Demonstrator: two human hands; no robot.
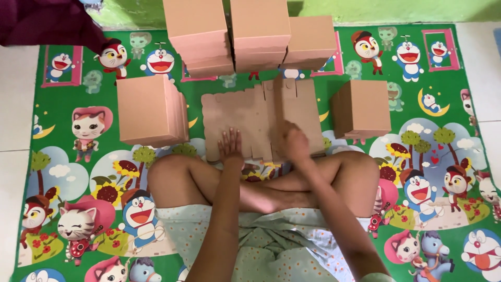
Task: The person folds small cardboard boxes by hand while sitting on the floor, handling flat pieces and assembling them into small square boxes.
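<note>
Item: flat, unfolded brown cardboard box blank [250, 117], lying on the green cartoon-printed floor mat [428, 68], centre, just beyond the seated person's crossed legs.

Left hand [231, 146]: grip spread, palm pressing the blank's near edge.

Right hand [295, 142]: grip curled on an upright flap; whether it pinches cannot be told.

Handling, judged: light, stiff between creases, bends at scored lines; take by panel edges.

Surroundings: assembled brown cardboard boxes [151, 109] left, far and right.
</note>
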